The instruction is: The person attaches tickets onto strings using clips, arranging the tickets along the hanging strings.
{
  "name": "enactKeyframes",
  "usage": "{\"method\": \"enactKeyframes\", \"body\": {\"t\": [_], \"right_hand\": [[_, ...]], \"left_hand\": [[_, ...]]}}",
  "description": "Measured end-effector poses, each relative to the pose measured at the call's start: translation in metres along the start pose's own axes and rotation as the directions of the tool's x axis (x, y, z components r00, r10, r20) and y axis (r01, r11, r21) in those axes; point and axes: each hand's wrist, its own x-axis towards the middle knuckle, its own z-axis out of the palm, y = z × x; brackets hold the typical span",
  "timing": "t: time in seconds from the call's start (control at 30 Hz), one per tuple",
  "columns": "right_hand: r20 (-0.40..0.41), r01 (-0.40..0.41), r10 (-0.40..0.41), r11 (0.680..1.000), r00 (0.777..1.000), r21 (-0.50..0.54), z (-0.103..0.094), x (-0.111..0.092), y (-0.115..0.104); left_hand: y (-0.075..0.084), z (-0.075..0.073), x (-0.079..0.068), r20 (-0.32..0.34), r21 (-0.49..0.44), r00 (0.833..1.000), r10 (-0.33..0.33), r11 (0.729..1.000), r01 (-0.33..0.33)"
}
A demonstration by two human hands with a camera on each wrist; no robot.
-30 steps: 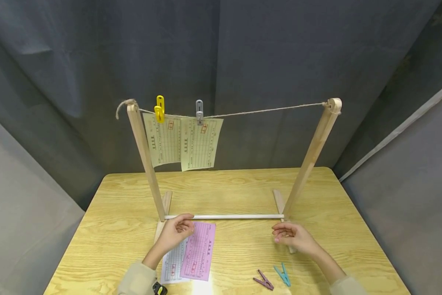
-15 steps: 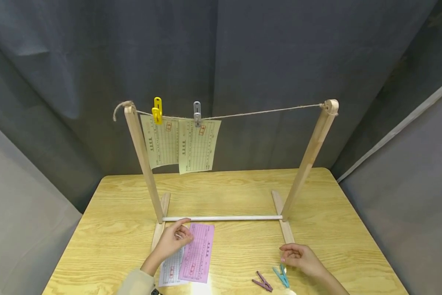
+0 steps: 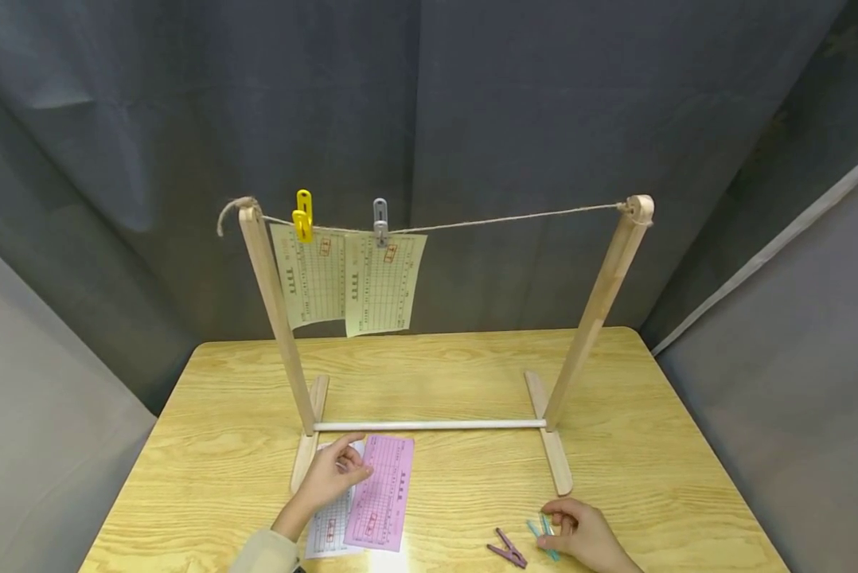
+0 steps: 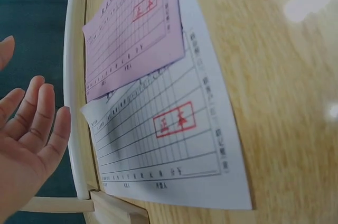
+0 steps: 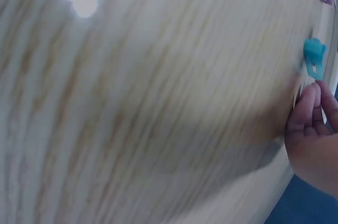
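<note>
Down at the front right, my right hand (image 3: 590, 537) has its thumb and fingers curled around a teal clothespin (image 3: 554, 552) lying on the table. In the right wrist view the fingertips meet one end of that clothespin (image 5: 315, 50). A purple clothespin (image 3: 509, 551) lies just left of it. My left hand (image 3: 326, 479) hovers with loosely bent fingers above two printed slips, holding nothing. The pink slip (image 3: 386, 501) partly covers the white slip (image 3: 321, 537); both carry red stamps, clear in the left wrist view on the white slip (image 4: 174, 123).
A wooden frame (image 3: 594, 318) stands on the table (image 3: 458, 374), with a twine line (image 3: 501, 221) strung across. Two pale yellow slips (image 3: 382, 286) hang at its left, under a yellow clip (image 3: 303, 216) and a grey clip (image 3: 380, 221). A white rod (image 3: 429, 425) joins the feet.
My right hand has come down and toward the front edge, from beside the frame's right foot to the teal clothespin. My left hand has lowered slightly over the slips.
</note>
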Motion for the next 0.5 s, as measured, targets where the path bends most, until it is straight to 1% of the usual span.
{"method": "enactKeyframes", "body": {"t": [0.07,0.13,0.27,0.33,0.5], "right_hand": [[-0.002,0.032,-0.032,0.998,0.999,-0.054,0.003,0.000,0.001],[-0.005,0.047,-0.048,0.995,0.999,-0.087,0.005,0.001,0.002],[-0.030,0.034,-0.037,0.994,0.999,-0.106,0.006,0.002,0.001],[-0.038,0.018,-0.023,0.994,0.999,-0.109,0.005,0.003,-0.001],[-0.042,0.001,-0.007,0.992,0.999,-0.128,0.004,0.003,-0.006]], "left_hand": [[-0.010,0.002,0.002,0.001,0.010,1.000,0.006,1.000,-0.006],[-0.019,0.004,0.005,0.000,0.019,1.000,0.012,1.000,-0.012],[-0.026,0.006,0.011,-0.019,0.037,1.000,0.025,0.999,-0.024],[-0.028,0.007,0.014,-0.029,0.058,0.999,0.012,0.998,-0.010],[-0.033,0.012,0.019,-0.034,0.121,0.998,-0.060,0.991,0.064]]}}
